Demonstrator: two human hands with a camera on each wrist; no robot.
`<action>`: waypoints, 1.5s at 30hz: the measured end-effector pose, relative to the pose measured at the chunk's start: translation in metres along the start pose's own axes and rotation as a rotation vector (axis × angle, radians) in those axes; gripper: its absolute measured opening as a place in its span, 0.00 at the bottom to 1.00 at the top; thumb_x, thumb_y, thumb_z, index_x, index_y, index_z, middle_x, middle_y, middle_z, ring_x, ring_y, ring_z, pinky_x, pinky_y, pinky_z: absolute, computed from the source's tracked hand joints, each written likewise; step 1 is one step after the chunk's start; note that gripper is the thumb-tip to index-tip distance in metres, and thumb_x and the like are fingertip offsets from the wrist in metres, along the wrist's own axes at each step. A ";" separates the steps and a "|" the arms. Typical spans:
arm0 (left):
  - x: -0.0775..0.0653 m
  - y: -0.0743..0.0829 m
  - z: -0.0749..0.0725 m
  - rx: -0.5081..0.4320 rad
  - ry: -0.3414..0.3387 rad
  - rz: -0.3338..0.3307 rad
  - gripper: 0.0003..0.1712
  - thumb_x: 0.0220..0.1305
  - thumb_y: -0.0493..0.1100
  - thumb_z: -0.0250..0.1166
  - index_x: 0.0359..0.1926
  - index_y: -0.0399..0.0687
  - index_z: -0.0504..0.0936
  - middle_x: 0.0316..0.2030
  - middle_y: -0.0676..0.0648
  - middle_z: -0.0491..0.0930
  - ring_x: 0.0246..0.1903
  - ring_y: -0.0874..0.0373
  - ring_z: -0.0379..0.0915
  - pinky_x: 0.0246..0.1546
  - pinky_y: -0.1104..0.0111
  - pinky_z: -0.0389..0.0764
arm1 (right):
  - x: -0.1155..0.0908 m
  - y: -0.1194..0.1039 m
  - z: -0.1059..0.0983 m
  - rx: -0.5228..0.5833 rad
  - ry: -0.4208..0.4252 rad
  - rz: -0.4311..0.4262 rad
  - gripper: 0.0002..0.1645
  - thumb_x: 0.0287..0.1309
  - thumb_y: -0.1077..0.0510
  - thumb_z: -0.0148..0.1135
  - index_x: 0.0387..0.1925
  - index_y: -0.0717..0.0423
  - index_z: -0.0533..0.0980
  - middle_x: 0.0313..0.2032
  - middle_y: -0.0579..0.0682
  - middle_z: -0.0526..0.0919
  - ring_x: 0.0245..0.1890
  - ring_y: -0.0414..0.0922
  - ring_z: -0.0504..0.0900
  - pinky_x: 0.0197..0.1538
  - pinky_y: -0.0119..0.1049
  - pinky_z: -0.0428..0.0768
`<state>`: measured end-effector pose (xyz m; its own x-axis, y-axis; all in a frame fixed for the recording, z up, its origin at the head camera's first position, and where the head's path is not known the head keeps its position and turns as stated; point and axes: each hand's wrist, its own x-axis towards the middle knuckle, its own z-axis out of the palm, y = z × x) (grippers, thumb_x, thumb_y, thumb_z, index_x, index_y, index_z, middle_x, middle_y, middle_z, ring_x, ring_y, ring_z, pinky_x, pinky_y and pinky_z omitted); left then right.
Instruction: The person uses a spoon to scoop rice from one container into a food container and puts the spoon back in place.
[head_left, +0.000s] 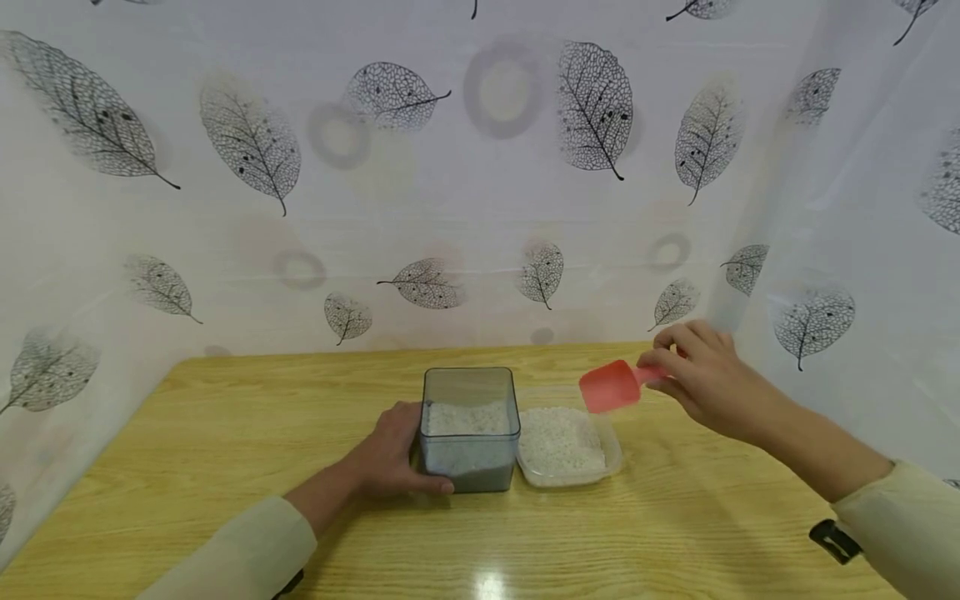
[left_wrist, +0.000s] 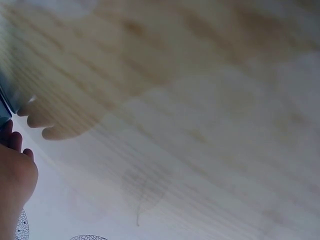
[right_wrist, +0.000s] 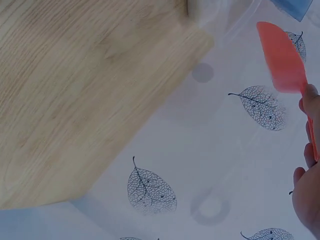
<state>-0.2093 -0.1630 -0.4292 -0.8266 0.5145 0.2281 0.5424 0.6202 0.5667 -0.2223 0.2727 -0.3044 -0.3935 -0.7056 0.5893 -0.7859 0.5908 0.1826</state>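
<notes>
A square, smoky translucent container with white grains inside stands upright on the table. My left hand holds it from the left, its thumb along the lower front; in the left wrist view only part of that hand shows at the edge. Touching or very near the container's right side is a clear plastic tub, also with white grains. My right hand grips a red scoop by its handle, above the tub's right side. The scoop's blade looks free of grains.
The light wood-grain table extends to both sides of the containers. A white curtain with dark leaf prints hangs behind the table and along its sides. Light glares off the table near its front edge.
</notes>
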 end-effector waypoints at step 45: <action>0.002 0.000 -0.001 -0.008 0.002 0.006 0.53 0.38 0.71 0.78 0.64 0.60 0.68 0.53 0.63 0.75 0.50 0.64 0.66 0.57 0.57 0.67 | 0.151 -0.112 0.040 -0.317 -0.512 -0.420 0.05 0.59 0.59 0.59 0.35 0.47 0.79 0.47 0.47 0.72 0.46 0.47 0.63 0.49 0.39 0.66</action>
<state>-0.2104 -0.1622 -0.4282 -0.8240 0.5164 0.2332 0.5458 0.6127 0.5715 -0.2131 0.0845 -0.2672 -0.3239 -0.9461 -0.0078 -0.7745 0.2604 0.5765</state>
